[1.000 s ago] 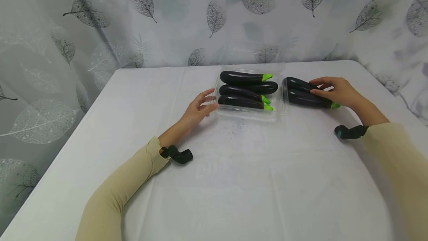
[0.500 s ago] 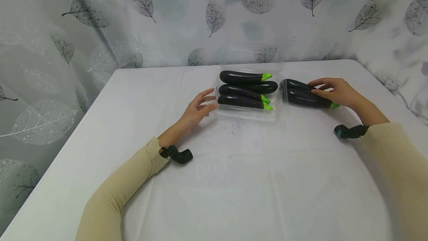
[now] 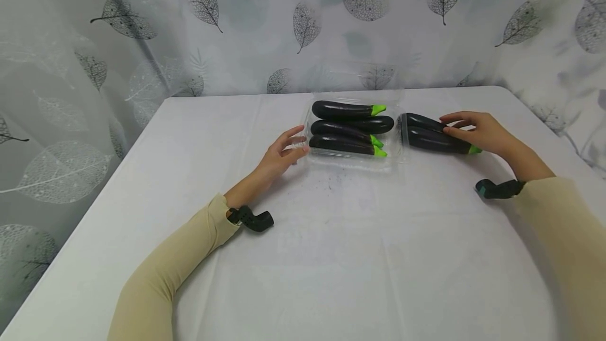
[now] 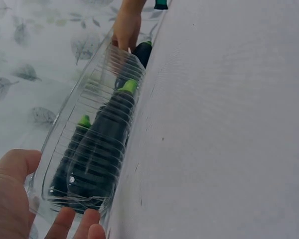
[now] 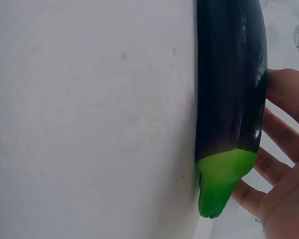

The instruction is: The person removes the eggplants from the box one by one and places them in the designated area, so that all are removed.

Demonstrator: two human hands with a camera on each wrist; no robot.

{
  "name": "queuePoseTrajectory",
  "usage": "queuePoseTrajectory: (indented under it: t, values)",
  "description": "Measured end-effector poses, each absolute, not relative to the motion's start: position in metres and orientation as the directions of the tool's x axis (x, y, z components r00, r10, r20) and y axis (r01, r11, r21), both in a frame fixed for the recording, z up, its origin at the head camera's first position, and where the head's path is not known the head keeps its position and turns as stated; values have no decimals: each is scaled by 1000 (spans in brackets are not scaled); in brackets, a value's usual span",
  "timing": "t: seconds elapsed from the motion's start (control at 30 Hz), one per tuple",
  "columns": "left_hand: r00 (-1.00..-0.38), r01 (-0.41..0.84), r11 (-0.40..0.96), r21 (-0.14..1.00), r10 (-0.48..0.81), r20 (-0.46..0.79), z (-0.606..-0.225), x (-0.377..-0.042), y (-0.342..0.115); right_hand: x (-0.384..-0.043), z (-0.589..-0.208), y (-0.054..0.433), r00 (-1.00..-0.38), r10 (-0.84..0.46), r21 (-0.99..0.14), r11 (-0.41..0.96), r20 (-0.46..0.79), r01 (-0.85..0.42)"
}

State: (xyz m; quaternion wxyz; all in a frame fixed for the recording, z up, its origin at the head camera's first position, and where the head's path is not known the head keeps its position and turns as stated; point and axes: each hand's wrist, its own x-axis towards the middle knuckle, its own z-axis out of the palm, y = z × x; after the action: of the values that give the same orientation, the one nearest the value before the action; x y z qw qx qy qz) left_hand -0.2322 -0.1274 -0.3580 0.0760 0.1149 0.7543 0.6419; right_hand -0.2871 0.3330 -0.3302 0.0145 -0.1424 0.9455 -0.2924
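Observation:
In the head view a clear plastic container (image 3: pixel 347 158) holds several dark eggplants (image 3: pixel 341 143) with green stem ends. My left hand (image 3: pixel 281 154) grips its left end; the left wrist view shows the thumb at the upper rim and fingers around the end wall. To the container's right, two more eggplants lie side by side: a near eggplant (image 3: pixel 433 140) and a far eggplant (image 3: pixel 423 121). My right hand (image 3: pixel 478 129) holds the far one, thumb on the near side and fingers reaching over. Its stem end is hidden. The right wrist view shows the near eggplant (image 5: pixel 231 84) close up.
A white-covered table (image 3: pixel 312 262) extends in front of the container. Behind it hangs a leaf-printed curtain (image 3: pixel 246 25). Black wrist cameras sit on both wrists, the left camera (image 3: pixel 255 220) close over the table. The container stands near the table's back edge.
Almost nothing differs. The right hand shifts very slightly to the right along the far eggplant; the left hand, container and eggplants stay in place.

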Motion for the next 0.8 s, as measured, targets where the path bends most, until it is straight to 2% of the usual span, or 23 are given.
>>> queuePoseTrajectory:
  t: [0.4, 0.57, 0.8]
  values:
    - [-961, 79, 152, 985, 275, 34, -358, -232, -128, -286, -327, 330, -961, -274, -572, 783, 36, -245]
    - [-961, 84, 139, 987, 273, 43, -359, -234, -130, -284, -327, 331, -958, -271, -563, 779, 97, -277]
    - [-961, 82, 128, 988, 274, 44, -359, -234, -131, -278, -328, 331, -945, -277, -611, 722, 173, -323]
